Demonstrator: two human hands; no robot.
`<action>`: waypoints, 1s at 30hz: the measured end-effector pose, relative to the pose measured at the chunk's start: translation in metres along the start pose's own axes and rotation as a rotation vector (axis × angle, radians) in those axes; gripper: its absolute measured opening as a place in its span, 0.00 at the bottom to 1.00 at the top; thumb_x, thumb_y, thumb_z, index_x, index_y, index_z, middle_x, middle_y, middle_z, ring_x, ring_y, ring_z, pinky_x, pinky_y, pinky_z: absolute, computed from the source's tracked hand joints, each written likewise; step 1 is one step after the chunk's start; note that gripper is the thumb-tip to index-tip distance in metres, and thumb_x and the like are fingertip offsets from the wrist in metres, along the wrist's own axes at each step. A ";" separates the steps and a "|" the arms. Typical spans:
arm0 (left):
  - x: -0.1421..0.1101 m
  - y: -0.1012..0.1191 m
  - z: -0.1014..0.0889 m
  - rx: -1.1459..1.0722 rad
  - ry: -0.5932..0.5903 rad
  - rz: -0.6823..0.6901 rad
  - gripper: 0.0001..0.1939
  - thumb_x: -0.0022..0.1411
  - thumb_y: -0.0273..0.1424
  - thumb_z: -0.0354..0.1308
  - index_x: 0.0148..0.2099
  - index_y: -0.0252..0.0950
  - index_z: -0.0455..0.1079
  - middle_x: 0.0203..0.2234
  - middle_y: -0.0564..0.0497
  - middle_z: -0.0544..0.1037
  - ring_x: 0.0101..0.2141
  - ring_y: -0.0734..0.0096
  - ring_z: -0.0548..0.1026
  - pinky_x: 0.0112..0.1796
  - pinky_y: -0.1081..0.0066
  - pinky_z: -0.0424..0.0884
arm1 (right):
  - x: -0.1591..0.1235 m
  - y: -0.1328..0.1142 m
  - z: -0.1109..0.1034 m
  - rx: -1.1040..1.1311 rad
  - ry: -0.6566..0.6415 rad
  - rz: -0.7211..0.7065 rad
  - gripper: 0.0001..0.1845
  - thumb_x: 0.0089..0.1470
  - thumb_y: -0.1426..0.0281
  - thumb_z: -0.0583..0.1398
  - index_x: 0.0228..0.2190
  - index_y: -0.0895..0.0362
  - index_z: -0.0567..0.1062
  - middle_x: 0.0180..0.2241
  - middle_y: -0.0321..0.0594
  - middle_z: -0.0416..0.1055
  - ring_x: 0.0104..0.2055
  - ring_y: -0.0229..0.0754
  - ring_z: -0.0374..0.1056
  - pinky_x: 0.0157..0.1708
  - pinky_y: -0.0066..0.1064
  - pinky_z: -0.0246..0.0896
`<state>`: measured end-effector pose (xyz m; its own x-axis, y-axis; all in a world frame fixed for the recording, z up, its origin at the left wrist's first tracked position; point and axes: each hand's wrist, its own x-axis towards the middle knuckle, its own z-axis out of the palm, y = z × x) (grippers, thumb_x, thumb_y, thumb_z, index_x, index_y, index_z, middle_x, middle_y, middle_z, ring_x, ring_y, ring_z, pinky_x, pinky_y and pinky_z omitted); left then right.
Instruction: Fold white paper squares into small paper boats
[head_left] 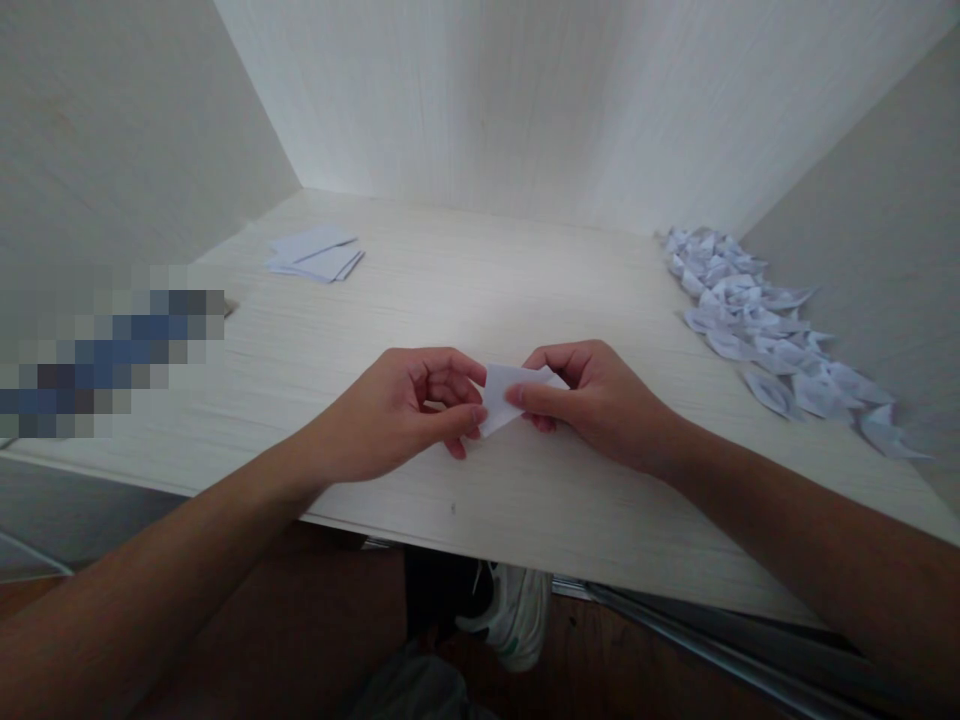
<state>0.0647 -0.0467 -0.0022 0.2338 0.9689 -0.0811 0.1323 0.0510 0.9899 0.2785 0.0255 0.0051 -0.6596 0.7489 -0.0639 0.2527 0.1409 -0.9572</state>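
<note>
A small folded piece of white paper (501, 392) is held between my hands, just above the front part of the table. My right hand (600, 395) pinches its right side, with the thumb flat on top and the fingers curled beneath. At the paper's left edge, my left hand (420, 405) has its thumb and index fingertips on the edge, the other fingers curled loosely. The fingers partly cover the paper, so its full shape is hidden.
Flat white paper sheets (319, 252) lie in a stack at the back left of the table (450, 280). Many folded paper boats (772, 330) are heaped along the right side. Panels rise behind and at both sides. A pixelated patch (112, 360) covers the left edge.
</note>
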 end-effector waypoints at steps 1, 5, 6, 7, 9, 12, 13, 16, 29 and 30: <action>-0.001 0.000 0.001 0.023 0.010 0.011 0.07 0.60 0.27 0.67 0.41 0.35 0.73 0.25 0.53 0.81 0.24 0.72 0.79 0.27 0.74 0.78 | 0.000 0.000 0.000 -0.008 0.002 0.002 0.10 0.53 0.66 0.68 0.24 0.57 0.78 0.19 0.31 0.70 0.21 0.32 0.61 0.23 0.28 0.52; -0.004 0.000 0.004 0.079 0.053 0.085 0.13 0.61 0.28 0.66 0.47 0.36 0.71 0.28 0.55 0.78 0.25 0.73 0.79 0.26 0.75 0.78 | 0.000 0.002 0.000 -0.034 -0.008 -0.018 0.11 0.55 0.67 0.67 0.24 0.57 0.78 0.19 0.31 0.71 0.21 0.32 0.62 0.23 0.27 0.53; -0.005 0.000 0.004 0.085 0.059 0.109 0.14 0.62 0.28 0.66 0.49 0.36 0.70 0.29 0.55 0.77 0.25 0.74 0.79 0.26 0.75 0.77 | 0.000 0.003 0.000 -0.034 -0.010 -0.021 0.11 0.55 0.67 0.67 0.24 0.57 0.78 0.19 0.31 0.71 0.22 0.32 0.62 0.23 0.27 0.54; -0.005 0.000 0.004 0.094 0.063 0.131 0.15 0.62 0.28 0.65 0.50 0.36 0.69 0.30 0.55 0.76 0.25 0.74 0.78 0.25 0.76 0.77 | 0.000 0.005 0.000 -0.025 -0.016 -0.020 0.10 0.56 0.66 0.67 0.25 0.57 0.78 0.20 0.31 0.71 0.22 0.32 0.63 0.24 0.27 0.55; -0.006 0.000 0.004 0.120 0.080 0.169 0.15 0.64 0.28 0.64 0.51 0.36 0.67 0.31 0.55 0.75 0.25 0.76 0.77 0.24 0.77 0.76 | 0.002 0.009 -0.001 0.030 -0.056 -0.018 0.10 0.56 0.64 0.69 0.28 0.58 0.79 0.22 0.32 0.73 0.23 0.32 0.65 0.25 0.26 0.58; -0.007 -0.001 0.003 0.162 0.117 0.205 0.15 0.64 0.27 0.63 0.51 0.37 0.65 0.30 0.56 0.73 0.24 0.77 0.75 0.23 0.79 0.74 | 0.008 0.015 -0.005 0.280 -0.140 0.009 0.16 0.57 0.57 0.70 0.33 0.57 0.81 0.27 0.36 0.78 0.27 0.34 0.72 0.28 0.26 0.66; -0.007 -0.002 0.003 0.172 0.123 0.217 0.16 0.65 0.27 0.63 0.52 0.38 0.65 0.30 0.57 0.73 0.24 0.77 0.74 0.23 0.79 0.74 | 0.010 0.017 -0.006 0.395 -0.161 0.039 0.18 0.57 0.54 0.69 0.35 0.57 0.81 0.29 0.38 0.79 0.29 0.36 0.74 0.29 0.26 0.68; -0.008 -0.004 0.002 0.203 0.125 0.260 0.16 0.66 0.28 0.62 0.54 0.38 0.65 0.30 0.56 0.72 0.24 0.77 0.74 0.24 0.78 0.76 | 0.014 0.019 -0.011 0.652 -0.197 0.152 0.20 0.57 0.54 0.70 0.35 0.59 0.81 0.32 0.42 0.81 0.32 0.39 0.78 0.32 0.28 0.73; -0.013 -0.010 -0.007 0.749 0.211 0.667 0.18 0.69 0.23 0.58 0.58 0.40 0.72 0.38 0.50 0.79 0.31 0.73 0.77 0.32 0.74 0.76 | 0.012 0.015 -0.021 0.698 -0.339 0.224 0.10 0.58 0.65 0.72 0.36 0.60 0.82 0.34 0.37 0.80 0.37 0.35 0.78 0.43 0.26 0.74; -0.013 -0.009 -0.008 0.786 0.208 0.693 0.18 0.68 0.23 0.58 0.58 0.41 0.72 0.37 0.50 0.79 0.31 0.73 0.76 0.31 0.74 0.75 | 0.012 0.014 -0.021 0.696 -0.343 0.222 0.10 0.58 0.66 0.72 0.36 0.60 0.82 0.35 0.37 0.80 0.37 0.35 0.78 0.43 0.27 0.74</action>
<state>0.0531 -0.0583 -0.0092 0.3372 0.7529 0.5651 0.6349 -0.6251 0.4540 0.2890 0.0504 -0.0035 -0.8548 0.4554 -0.2486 -0.0203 -0.5081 -0.8610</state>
